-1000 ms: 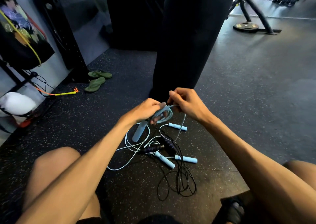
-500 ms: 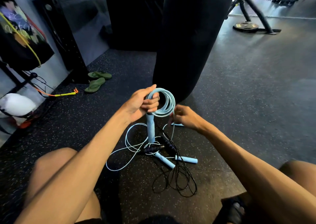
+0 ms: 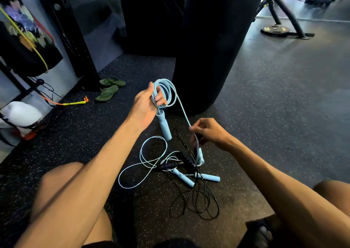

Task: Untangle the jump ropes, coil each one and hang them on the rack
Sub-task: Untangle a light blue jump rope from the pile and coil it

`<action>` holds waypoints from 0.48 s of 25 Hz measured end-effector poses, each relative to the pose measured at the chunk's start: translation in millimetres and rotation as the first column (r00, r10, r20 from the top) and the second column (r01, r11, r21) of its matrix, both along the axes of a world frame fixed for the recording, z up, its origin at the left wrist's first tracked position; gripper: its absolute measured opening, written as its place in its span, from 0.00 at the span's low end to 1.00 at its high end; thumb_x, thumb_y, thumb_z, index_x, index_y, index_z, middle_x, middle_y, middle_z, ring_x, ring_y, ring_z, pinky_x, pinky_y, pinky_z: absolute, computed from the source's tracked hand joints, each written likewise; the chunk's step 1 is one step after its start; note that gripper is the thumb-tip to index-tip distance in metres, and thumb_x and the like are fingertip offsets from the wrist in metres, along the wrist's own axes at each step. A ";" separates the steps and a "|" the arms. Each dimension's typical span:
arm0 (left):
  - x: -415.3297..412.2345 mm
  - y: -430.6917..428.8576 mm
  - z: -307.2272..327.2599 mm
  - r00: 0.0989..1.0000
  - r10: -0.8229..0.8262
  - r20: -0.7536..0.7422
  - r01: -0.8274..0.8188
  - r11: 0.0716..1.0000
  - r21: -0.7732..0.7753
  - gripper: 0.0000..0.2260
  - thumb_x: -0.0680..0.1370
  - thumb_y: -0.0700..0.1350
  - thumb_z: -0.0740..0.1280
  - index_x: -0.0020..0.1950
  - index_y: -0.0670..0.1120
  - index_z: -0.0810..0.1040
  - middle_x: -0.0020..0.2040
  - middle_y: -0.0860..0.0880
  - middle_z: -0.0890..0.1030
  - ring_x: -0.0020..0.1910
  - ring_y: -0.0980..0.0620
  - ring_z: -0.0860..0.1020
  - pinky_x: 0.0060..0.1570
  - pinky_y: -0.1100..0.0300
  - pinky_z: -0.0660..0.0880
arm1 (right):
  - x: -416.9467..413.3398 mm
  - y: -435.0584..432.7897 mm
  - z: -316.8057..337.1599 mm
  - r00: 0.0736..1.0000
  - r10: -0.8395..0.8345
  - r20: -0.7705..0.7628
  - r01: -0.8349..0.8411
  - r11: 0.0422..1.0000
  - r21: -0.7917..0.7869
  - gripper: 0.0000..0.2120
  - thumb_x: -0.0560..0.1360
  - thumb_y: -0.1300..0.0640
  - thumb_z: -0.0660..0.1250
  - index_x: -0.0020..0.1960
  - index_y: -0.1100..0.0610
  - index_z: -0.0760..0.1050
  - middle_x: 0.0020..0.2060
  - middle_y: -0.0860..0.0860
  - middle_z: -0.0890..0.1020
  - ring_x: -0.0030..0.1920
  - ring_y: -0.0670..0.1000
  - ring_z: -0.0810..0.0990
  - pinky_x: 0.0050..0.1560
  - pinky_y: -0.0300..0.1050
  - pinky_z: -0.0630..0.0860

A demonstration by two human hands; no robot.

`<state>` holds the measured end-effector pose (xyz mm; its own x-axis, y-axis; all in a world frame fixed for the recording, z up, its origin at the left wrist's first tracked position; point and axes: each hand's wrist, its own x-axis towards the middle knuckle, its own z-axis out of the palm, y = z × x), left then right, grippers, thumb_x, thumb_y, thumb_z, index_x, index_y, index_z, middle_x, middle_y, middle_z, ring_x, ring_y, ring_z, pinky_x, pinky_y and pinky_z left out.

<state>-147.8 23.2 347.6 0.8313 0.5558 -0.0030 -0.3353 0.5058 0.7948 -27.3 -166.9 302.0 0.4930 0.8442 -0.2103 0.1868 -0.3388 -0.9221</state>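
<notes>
Coiling the first blue rope (image 3: 166,88) partway, clasping its loops in the left grip (image 3: 145,104) and pinching its strand in the right grip (image 3: 210,134), leaving a second blue rope (image 3: 184,178) and a black rope (image 3: 186,159) tangled on the floor (image 3: 265,134), hanging none yet.

The floor (image 3: 284,115) is matt, speckled rubber. The pale blue rope (image 3: 163,81) looks smooth plastic, its handle (image 3: 164,126) matt foam; the punching bag (image 3: 214,49) faintly glossy
</notes>
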 end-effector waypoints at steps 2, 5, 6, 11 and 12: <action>1.9 4.5 -4.7 0.997 0.071 -0.027 -0.069 0.997 0.038 0.15 0.85 0.48 0.52 0.41 0.44 0.69 0.27 0.52 0.66 0.26 0.55 0.64 0.38 0.58 0.63 | 0.1 3.0 16.0 0.999 0.002 0.033 -0.005 0.997 0.079 0.09 0.80 0.57 0.66 0.49 0.64 0.74 0.31 0.55 0.82 0.29 0.54 0.78 0.30 0.45 0.73; 2.7 10.4 -10.2 0.990 0.136 -0.037 -0.135 0.990 0.041 0.14 0.84 0.47 0.54 0.41 0.44 0.68 0.27 0.51 0.66 0.27 0.54 0.64 0.38 0.58 0.64 | 0.4 5.2 21.9 0.996 -0.001 0.087 -0.008 0.994 0.108 0.12 0.80 0.57 0.65 0.51 0.67 0.72 0.30 0.54 0.78 0.26 0.52 0.73 0.26 0.44 0.68; 2.4 12.0 -10.6 0.989 0.146 -0.030 -0.145 0.989 0.027 0.14 0.84 0.47 0.54 0.41 0.44 0.68 0.28 0.51 0.66 0.27 0.54 0.64 0.38 0.57 0.64 | -0.6 4.7 18.7 0.995 -0.006 0.098 -0.002 0.996 0.091 0.11 0.81 0.57 0.64 0.52 0.66 0.71 0.29 0.54 0.78 0.27 0.53 0.74 0.26 0.45 0.69; -3.1 13.0 -3.4 0.994 0.107 -0.006 -0.106 0.987 -0.124 0.16 0.85 0.49 0.53 0.40 0.44 0.69 0.26 0.52 0.65 0.24 0.56 0.62 0.39 0.60 0.66 | 1.2 2.2 -14.2 0.973 0.039 0.229 -0.011 0.992 -0.122 0.07 0.81 0.58 0.62 0.45 0.58 0.68 0.31 0.56 0.82 0.28 0.55 0.81 0.30 0.47 0.76; -4.5 13.4 -1.9 0.996 0.083 0.009 -0.080 0.982 -0.168 0.16 0.84 0.49 0.53 0.40 0.45 0.70 0.25 0.52 0.65 0.24 0.56 0.62 0.38 0.60 0.66 | 3.3 2.5 -20.2 0.952 0.078 0.295 -0.029 0.986 -0.165 0.08 0.81 0.58 0.63 0.44 0.57 0.68 0.30 0.55 0.82 0.27 0.52 0.80 0.30 0.45 0.74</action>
<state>-152.3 36.6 345.7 0.7837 0.6147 -0.0886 -0.3934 0.6017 0.6951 -24.0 -164.5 281.8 0.5086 0.8393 -0.1921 0.4679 -0.4567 -0.7567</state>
